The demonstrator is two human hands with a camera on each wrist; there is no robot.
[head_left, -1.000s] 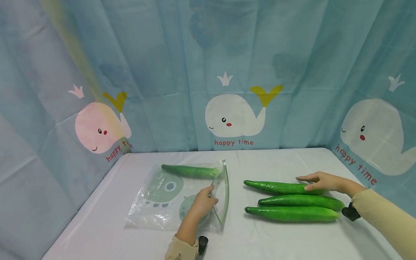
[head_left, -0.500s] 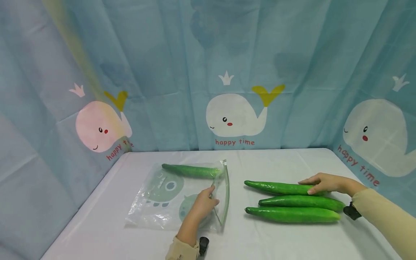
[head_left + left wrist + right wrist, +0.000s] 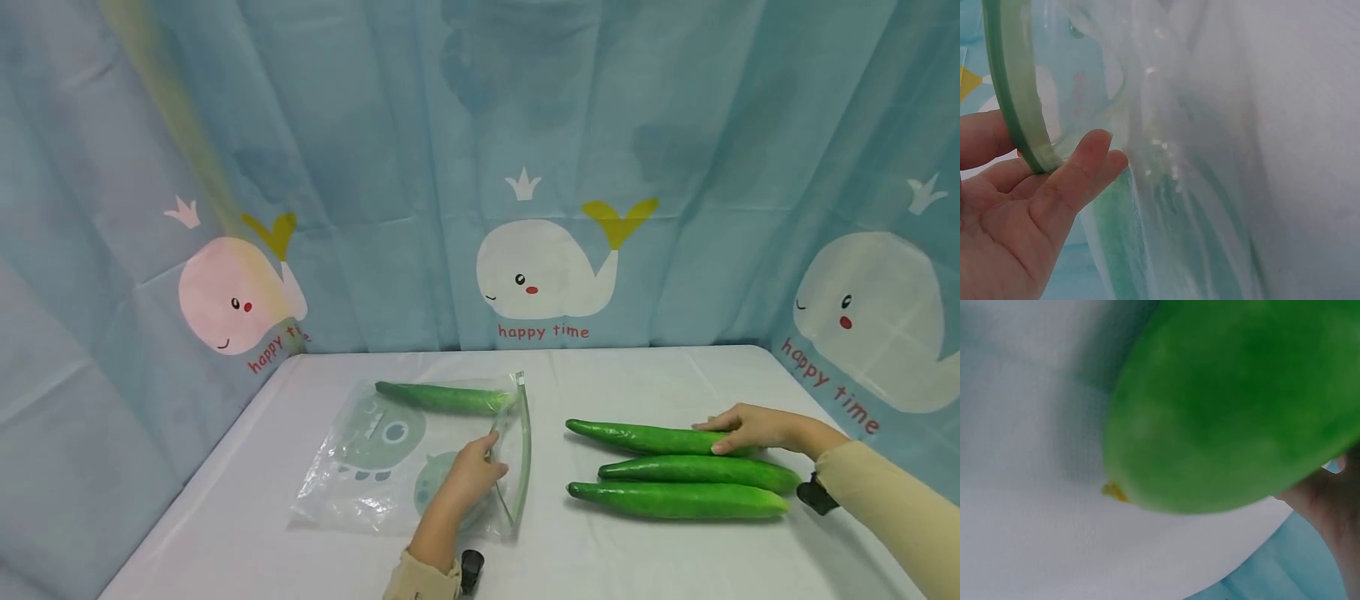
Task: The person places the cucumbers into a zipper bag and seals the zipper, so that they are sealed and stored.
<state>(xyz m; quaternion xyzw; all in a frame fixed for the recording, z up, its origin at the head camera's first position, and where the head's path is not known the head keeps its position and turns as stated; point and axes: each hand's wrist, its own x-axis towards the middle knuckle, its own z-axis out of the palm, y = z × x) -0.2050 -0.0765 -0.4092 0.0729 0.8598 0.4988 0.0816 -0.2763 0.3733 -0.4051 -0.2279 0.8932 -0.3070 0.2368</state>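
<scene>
My left hand (image 3: 471, 473) pinches the green-edged mouth of a clear zip bag (image 3: 375, 500) printed with green monsters; the left wrist view shows the zip strip (image 3: 1013, 94) between its fingers. Inside the bag, along the far side, lies one cucumber (image 3: 442, 397). On the right, my right hand (image 3: 761, 429) grips the far cucumber (image 3: 630, 435) near its right end, thumb on the near side and fingers over the far side. Two others lie nearer, a middle cucumber (image 3: 697, 472) and a near cucumber (image 3: 675, 500). A cucumber's blunt end (image 3: 1229, 425) fills the right wrist view.
Everything lies on a white-covered table (image 3: 600, 558). A blue curtain (image 3: 390, 208) with whale prints hangs behind it and along both sides. Bare tabletop separates the bag mouth from the cucumbers.
The right hand has settled lower onto the far cucumber, its extended fingers bending down over it. The left hand and the bag have stayed in place.
</scene>
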